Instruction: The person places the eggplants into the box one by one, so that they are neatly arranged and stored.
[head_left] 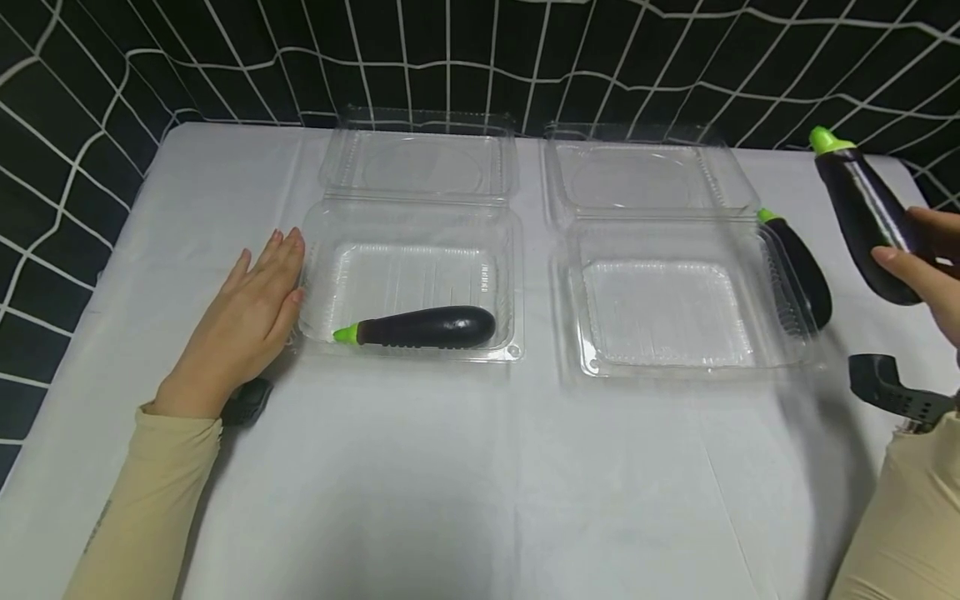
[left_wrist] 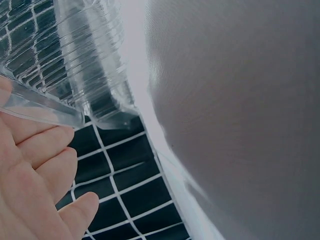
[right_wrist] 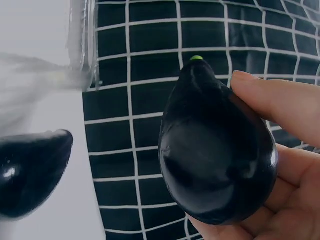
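My right hand (head_left: pixel 936 279) grips a dark purple toy-like eggplant (head_left: pixel 862 212) with a bright green cap, above the right end of the table. In the right wrist view the thumb and fingers clasp the sides of its fat end. My left hand (head_left: pixel 243 321) lies with straight fingers along the left side of a clear plastic clamshell box (head_left: pixel 405 279), fingertips right at its rim. Inside that box, along the near side, lies another eggplant (head_left: pixel 431 327), cap to the left. A further eggplant (head_left: pixel 802 271) rests on the table just right of a second clear clamshell box (head_left: pixel 667 308).
Both boxes have their lids folded back, the left lid (head_left: pixel 420 167) and the right lid (head_left: pixel 630 179), toward the far edge. White cloth (head_left: pixel 420 467) covers the table. Black fabric with white grid lines (head_left: pixel 450 58) stands behind and at the sides.
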